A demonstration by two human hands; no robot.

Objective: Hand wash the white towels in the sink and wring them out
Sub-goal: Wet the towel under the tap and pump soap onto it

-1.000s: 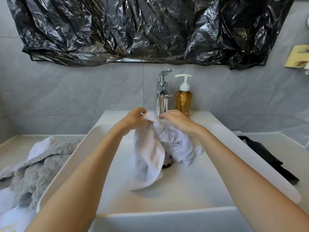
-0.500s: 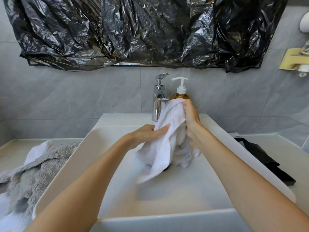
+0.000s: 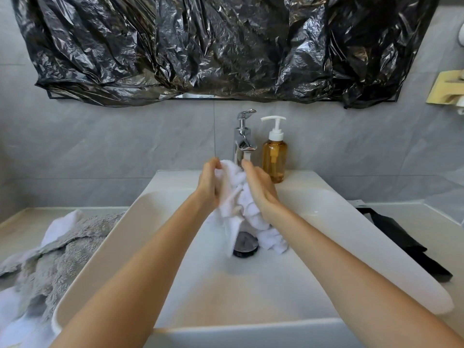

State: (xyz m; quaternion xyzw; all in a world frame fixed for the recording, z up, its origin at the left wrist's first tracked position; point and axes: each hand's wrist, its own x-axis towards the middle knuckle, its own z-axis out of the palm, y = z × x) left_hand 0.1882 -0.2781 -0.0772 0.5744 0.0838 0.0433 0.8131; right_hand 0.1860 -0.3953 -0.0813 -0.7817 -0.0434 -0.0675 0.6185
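A bunched white towel (image 3: 237, 204) hangs between my two hands over the white sink (image 3: 326, 222), just in front of the chrome tap (image 3: 243, 139). My left hand (image 3: 209, 183) grips its left side with curled fingers. My right hand (image 3: 258, 185) presses and holds the towel's right side. The towel's lower folds droop to the dark drain (image 3: 245, 243). No water shows at the spout.
An amber soap pump bottle (image 3: 275, 156) stands right of the tap. Grey and white towels (image 3: 50, 252) lie piled on the counter at left. A black cloth (image 3: 406, 244) lies on the counter at right. Black plastic sheeting (image 3: 213, 46) covers the mirror above.
Both hands have come together around the towel, my left hand rising to its top. The towel went from hanging long to a tighter bunch held below the spout.
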